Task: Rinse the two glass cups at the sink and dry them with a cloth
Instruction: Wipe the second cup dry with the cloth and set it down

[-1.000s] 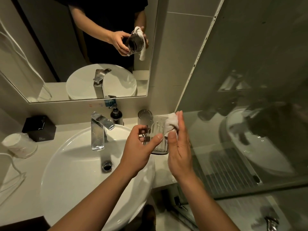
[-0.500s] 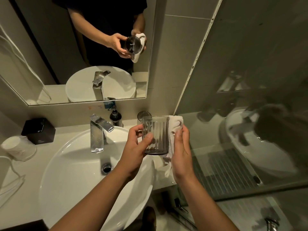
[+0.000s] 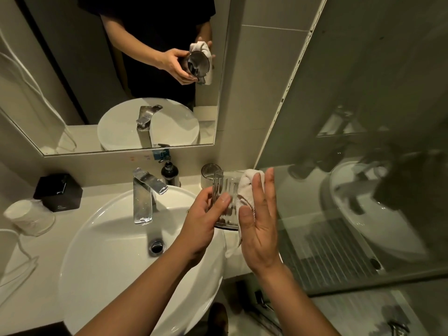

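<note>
Glass cup [image 3: 228,190] upright above basin's [image 3: 72,251] right rim, pinched by left grip [image 3: 201,221]; right grip [image 3: 260,226] spread flat, pressing cloth [image 3: 247,187] to it. Second cup [image 3: 207,174] behind, tabletop's [image 3: 101,190] back edge, beside soap bottle [image 3: 170,174].

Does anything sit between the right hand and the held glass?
Yes: the white cloth lies between the right hand and the side of the glass cup. The left hand grips the cup directly.

Behind the held glass cup [image 3: 227,186], the second glass cup [image 3: 206,173] is showing only its left part. Just right of the held glass cup, the right hand [image 3: 261,226] is covering most of the cloth [image 3: 246,181].
</note>
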